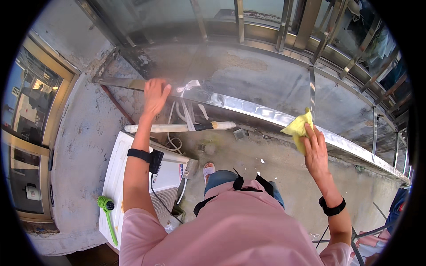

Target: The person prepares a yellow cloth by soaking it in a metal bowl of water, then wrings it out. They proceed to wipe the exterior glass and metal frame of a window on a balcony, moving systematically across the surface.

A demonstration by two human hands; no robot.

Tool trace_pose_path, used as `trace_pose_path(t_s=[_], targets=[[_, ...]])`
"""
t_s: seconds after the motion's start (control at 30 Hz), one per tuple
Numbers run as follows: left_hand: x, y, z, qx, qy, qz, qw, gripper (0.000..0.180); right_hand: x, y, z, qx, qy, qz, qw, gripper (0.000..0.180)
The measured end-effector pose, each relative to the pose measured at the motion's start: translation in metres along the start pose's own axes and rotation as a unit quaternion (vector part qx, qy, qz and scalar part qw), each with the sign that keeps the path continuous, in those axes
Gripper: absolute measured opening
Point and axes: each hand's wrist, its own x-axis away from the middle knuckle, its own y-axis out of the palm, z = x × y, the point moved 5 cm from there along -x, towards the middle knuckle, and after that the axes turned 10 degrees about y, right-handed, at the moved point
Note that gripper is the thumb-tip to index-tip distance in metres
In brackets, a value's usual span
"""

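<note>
My right hand (pixel 316 150) presses a yellow cloth (pixel 298 127) against a long shiny metal rail (pixel 248 108) that runs across the balcony. My left hand (pixel 155 95) rests flat on the rail's left end, fingers together, holding nothing. A white strip (pixel 188 86) is tied around the rail just right of my left hand. Black bands sit on both wrists. My pink shirt fills the bottom of the view.
A white outdoor air-conditioner unit (pixel 116 168) stands below my left arm, with a green brush (pixel 107 210) lying on it. A wrapped white pipe (pixel 177 127) and hoses hang under the rail. A metal window grille (pixel 310 40) lies beyond it. A framed window (pixel 31 115) is on the left.
</note>
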Motion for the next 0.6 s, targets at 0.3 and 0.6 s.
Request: trace_pose_path(t_s=[0.3,0.6], targets=[[-0.007,0.004,-0.006,0.027,-0.009,0.018,0.999,0.037,0.115,-0.049,0.195,0.096,0.344,-0.011,0.934,0.021],[-0.013,-0.011,0.000,0.054,0.082,0.005,0.995,0.025,-0.126,-0.120,-0.034,-0.224,0.102,0.025,0.969,0.023]])
